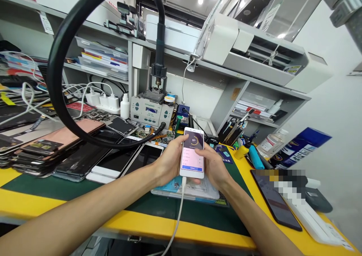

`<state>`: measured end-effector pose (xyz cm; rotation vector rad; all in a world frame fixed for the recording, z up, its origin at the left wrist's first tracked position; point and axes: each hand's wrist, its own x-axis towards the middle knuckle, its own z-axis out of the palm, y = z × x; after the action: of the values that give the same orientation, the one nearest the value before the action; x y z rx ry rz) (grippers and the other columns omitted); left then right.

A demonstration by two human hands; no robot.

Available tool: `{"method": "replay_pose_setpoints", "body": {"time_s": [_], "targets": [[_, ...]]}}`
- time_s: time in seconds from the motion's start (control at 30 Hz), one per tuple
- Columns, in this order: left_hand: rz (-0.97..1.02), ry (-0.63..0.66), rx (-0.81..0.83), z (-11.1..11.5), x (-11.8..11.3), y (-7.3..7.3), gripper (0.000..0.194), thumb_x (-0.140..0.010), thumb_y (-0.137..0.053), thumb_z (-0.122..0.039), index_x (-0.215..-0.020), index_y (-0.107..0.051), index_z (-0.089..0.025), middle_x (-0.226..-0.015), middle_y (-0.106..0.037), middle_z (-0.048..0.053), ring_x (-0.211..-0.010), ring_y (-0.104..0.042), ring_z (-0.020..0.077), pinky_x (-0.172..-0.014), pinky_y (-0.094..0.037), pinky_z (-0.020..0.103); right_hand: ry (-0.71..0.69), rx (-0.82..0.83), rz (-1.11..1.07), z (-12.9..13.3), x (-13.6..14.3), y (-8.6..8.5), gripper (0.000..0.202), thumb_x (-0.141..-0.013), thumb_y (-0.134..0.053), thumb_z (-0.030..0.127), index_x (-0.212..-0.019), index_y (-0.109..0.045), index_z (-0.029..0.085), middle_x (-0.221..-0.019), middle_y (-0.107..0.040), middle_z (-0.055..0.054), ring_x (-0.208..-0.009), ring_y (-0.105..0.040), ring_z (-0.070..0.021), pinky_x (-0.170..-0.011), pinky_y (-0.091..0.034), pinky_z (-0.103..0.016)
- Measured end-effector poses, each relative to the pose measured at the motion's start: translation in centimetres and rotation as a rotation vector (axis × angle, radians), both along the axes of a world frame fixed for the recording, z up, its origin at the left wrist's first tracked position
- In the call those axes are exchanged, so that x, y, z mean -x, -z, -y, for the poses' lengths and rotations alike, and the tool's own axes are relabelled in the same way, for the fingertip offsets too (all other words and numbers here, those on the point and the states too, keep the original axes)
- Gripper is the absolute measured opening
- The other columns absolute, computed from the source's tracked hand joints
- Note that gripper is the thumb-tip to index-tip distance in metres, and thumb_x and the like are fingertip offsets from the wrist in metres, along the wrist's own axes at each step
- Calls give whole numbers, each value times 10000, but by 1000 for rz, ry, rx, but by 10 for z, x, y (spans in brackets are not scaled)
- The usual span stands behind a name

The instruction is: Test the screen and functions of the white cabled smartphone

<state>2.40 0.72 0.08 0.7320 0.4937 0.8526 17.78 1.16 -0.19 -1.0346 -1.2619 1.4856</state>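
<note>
White phone (191, 158) held above the counter (141, 223), a cable (181, 203) at its lower end: your left hand (171, 156) and your right hand (215, 163) grip opposite edges, fingers curled around, right thumb over the screen (193, 141). Clear plastic boxes (107, 46) on the shelf (93, 74) hold flat sheets; a labelled bottle (272, 144) stands at right.

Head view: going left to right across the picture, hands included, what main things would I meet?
Pink panel, white bottle, left hand, white phone, right hand, yellow bottle, clear bottle.
</note>
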Motion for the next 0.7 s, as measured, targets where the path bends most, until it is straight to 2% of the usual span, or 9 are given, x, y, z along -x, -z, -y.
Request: {"method": "replay_pose_setpoints", "body": {"time_s": [0.23,0.47,0.57,0.7], "targets": [[-3,4,-3,-1,0,1,516,-953,-410,-511,-1161,-672,-118,-921,-715,143,-730,-683,300,-506,-590,447,-111,-57,58,-1,-4,1,364,-721,-694,222,-1066,-577,221,-799,-661,4,-618,-565,-155,-592,-417,-286],[-25,-15,1,2,-1,-4,506,-967,-382,-490,-1176,-663,-125,-897,-713,137,-706,-682,292,-495,-585,436,-34,-59,67,-1,-1,1,323,-736,-701,287,-1035,-602,216,-796,-654,3,-660,-574,-165,-629,-434,-296],[-20,-9,3,1,-1,-2,511,-962,-388,-503,-1186,-654,-128,-905,-714,135,-720,-684,296,-512,-592,452,13,-18,53,-1,1,1,318,-756,-684,338,-1041,-612,216,-801,-661,-9,-669,-573,-175,-618,-424,-296],[-10,3,10,-1,0,1,515,-951,-412,-516,-1182,-648,-121,-930,-715,141,-748,-685,302,-537,-602,486,5,-1,47,0,0,0,315,-774,-672,355,-1053,-617,220,-818,-664,-15,-694,-579,-185,-611,-413,-292]]}}
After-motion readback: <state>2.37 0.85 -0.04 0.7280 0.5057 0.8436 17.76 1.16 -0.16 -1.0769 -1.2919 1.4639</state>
